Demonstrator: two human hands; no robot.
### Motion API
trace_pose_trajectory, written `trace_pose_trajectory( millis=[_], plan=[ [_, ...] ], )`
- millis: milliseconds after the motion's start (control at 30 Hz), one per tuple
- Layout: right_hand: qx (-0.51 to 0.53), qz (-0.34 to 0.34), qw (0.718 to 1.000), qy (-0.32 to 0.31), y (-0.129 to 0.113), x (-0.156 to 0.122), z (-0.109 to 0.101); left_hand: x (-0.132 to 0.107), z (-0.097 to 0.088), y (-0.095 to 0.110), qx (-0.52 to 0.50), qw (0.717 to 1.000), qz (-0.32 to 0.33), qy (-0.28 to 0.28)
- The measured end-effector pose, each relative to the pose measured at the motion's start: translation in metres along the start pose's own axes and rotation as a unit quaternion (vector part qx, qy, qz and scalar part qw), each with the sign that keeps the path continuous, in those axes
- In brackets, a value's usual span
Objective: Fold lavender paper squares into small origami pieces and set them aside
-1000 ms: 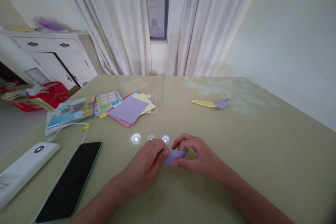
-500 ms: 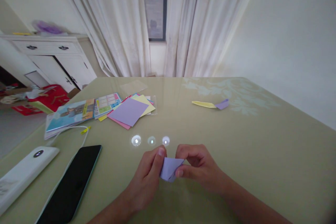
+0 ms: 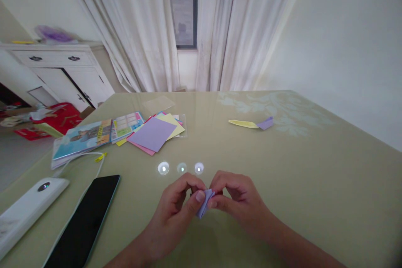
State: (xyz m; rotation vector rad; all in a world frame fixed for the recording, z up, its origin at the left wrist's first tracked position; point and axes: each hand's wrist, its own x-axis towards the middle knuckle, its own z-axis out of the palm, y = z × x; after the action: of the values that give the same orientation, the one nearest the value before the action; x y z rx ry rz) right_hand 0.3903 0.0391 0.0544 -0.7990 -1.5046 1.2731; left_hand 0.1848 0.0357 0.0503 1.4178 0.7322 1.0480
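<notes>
Between my two hands is a small folded piece of purple paper (image 3: 205,204), held just above the near middle of the table. My left hand (image 3: 180,207) pinches its left side, thumb in front and fingers curled behind. On the other side, my right hand (image 3: 234,197) grips the paper's upper right edge between thumb and forefinger. The fingers cover much of the paper, so its full shape is hidden. Farther off to the right lies a folded yellow and purple paper piece (image 3: 251,124).
A fanned pile of coloured paper sheets (image 3: 153,134) lies left of centre, beside a picture booklet (image 3: 83,138). Nearer on the left are a black phone (image 3: 84,222), a white power bank (image 3: 31,209) and a white cable (image 3: 75,201). Curtains hang behind the table.
The purple paper has turned and now shows as a narrower shape. My left thumb and fingers have shifted right over it, and the two hands are closer together.
</notes>
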Motion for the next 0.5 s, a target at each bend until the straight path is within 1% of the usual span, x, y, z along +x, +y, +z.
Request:
trace_pose_trajectory(
  millis=[100, 167, 300, 500],
  plan=[
    [0.021, 0.041, 0.998, 0.048, 0.0009, -0.0016, 0.0005, 0.0008, -0.0018, -0.0003, 0.013, 1.0, 0.025, 0.003],
    [0.018, 0.047, 0.997, 0.061, 0.0005, -0.0014, -0.0002, 0.0025, -0.0022, -0.0008, 0.015, 0.998, 0.052, 0.014],
    [-0.002, 0.014, 0.999, 0.052, -0.0025, 0.0002, -0.0023, 0.0056, -0.0032, -0.0012, 0.022, 0.993, 0.115, 0.031],
    [-0.012, -0.014, 0.999, 0.042, -0.0034, 0.0001, -0.0029, 0.0044, -0.0037, -0.0016, 0.027, 0.992, 0.119, 0.042]
  ],
)
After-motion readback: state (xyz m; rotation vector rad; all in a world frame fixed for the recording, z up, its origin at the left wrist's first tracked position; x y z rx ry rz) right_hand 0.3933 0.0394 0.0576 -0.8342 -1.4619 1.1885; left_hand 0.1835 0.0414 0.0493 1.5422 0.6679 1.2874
